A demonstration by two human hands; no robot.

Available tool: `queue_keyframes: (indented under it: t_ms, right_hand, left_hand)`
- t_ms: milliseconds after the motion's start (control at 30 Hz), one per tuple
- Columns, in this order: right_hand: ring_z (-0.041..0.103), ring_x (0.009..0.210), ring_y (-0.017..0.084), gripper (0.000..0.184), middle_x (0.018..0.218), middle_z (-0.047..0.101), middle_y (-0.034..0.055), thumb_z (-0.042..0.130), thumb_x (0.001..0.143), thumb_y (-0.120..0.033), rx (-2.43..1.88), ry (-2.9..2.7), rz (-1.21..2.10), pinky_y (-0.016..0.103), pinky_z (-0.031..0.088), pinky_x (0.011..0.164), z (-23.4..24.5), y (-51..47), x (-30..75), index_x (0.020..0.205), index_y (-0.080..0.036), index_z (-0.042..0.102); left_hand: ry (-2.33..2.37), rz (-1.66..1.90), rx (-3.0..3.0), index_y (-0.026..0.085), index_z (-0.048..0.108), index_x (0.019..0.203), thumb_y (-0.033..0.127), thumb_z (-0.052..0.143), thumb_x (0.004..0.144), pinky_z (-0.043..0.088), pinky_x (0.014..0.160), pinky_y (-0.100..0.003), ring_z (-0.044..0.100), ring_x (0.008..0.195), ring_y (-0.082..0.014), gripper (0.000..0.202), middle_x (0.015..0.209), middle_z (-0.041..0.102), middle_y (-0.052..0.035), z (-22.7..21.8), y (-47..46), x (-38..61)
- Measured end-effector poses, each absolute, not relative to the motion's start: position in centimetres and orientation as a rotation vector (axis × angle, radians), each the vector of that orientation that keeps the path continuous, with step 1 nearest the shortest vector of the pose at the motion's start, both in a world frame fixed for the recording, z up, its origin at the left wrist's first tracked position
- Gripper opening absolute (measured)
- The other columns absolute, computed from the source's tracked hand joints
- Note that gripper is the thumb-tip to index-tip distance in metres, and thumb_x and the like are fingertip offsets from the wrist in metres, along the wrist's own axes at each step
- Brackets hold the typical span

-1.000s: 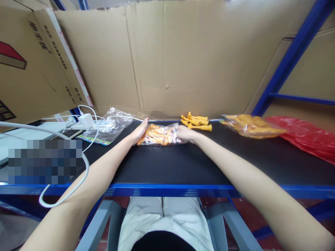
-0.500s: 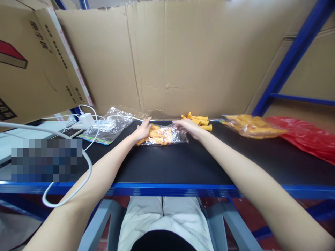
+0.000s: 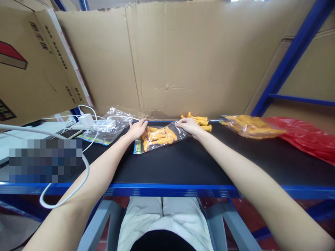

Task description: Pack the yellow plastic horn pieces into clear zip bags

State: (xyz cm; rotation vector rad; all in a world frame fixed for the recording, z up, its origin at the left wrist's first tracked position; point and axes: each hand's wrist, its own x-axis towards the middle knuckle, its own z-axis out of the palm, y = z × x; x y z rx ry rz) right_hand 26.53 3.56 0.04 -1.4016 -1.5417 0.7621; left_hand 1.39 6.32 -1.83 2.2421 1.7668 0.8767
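A clear plastic bag [image 3: 180, 134] with a colourful printed edge lies on the black tabletop in front of me. Several orange plastic pieces [image 3: 159, 136] with flared ends are inside it. At the bag's upper left, my left hand [image 3: 138, 129] rests against it with fingers stretched out. My right hand [image 3: 190, 126] pinches the bag's right end between thumb and fingers. Just behind that hand lie several loose orange pieces [image 3: 200, 120], partly covered by it.
To the right lie a filled clear bag of orange pieces [image 3: 253, 127] and a red plastic bag [image 3: 300, 136]. On the left are another clear bag [image 3: 119, 120], a white charger [image 3: 86, 121] and a looping white cable [image 3: 87, 170]. Cardboard [image 3: 196, 62] stands behind the tabletop.
The bag now lies flatter and stretched out, with its printed edge showing at the left. My left hand has shifted slightly left. My right hand has closed on the bag's right end.
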Motion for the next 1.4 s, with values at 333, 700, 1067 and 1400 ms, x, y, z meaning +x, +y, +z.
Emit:
queue_keyframes:
  t_ms: [333,700,1067,1400]
  right_hand:
    - [0.055,0.093,0.022,0.015,0.089,0.066,0.0038,0.054,0.078,-0.028,-1.498,-1.914,-0.145,0.047,0.029,0.092,-1.1,4.2,27.4,0.073,-0.019,0.064]
    - [0.059,0.08,0.03,0.035,0.062,0.058,0.0143,0.049,0.081,-0.045,-1.923,-1.845,0.025,0.041,0.039,0.075,1.6,3.1,28.5,0.066,-0.014,0.057]
    - [0.05,0.048,0.011,0.02,0.054,0.058,0.0056,0.058,0.072,-0.021,-1.732,-1.851,0.782,0.024,0.036,0.045,0.3,3.3,29.0,0.054,-0.015,0.057]
    - [0.055,0.053,0.009,0.007,0.06,0.06,0.0023,0.055,0.075,-0.01,-1.301,-1.494,1.236,0.021,0.045,0.055,-2.1,4.8,27.6,0.07,-0.013,0.059]
  left_hand:
    - [1.647,0.829,2.193,0.015,0.067,0.089,0.036,0.04,0.082,0.043,0.057,-0.023,0.06,0.048,-0.0163,0.034,0.038,0.052,0.0014,-0.8,5.6,1.2]
    - [1.287,0.905,1.919,0.012,0.062,0.104,0.031,0.057,0.074,0.044,0.069,-0.027,0.063,0.066,-0.0166,0.035,0.066,0.068,-0.0047,-2.0,5.5,2.2]
    - [1.34,0.94,1.726,0.009,0.055,0.111,0.025,0.055,0.076,0.043,0.076,-0.029,0.064,0.077,-0.0178,0.039,0.074,0.069,-0.0077,-1.8,5.1,2.5]
    - [1.365,1.0,1.648,0.01,0.041,0.125,0.03,0.066,0.067,0.041,0.087,-0.031,0.059,0.097,-0.0211,0.066,0.1,0.066,-0.0119,-3.5,6.4,2.4]
